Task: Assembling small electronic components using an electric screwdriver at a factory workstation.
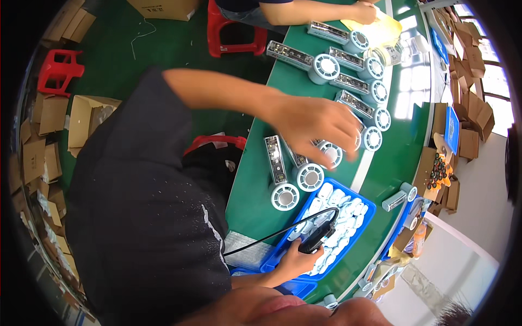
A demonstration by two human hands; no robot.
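Note:
My left hand is slightly blurred and hovers over a row of pale grey devices, palm down, thumb and fingers apart. It covers part of a device with a round slotted head; whether it touches is unclear. Two more such devices lie beside it, one with its long body showing a circuit board. My right hand grips a black corded tool, shaped like an electric screwdriver, over a blue tray of small white parts. Its black cable loops back toward my body.
Several similar devices line the green table farther up. Another person's hand rests on yellow material at the top. One device lies apart at the right. Red stools and cardboard boxes stand on the floor.

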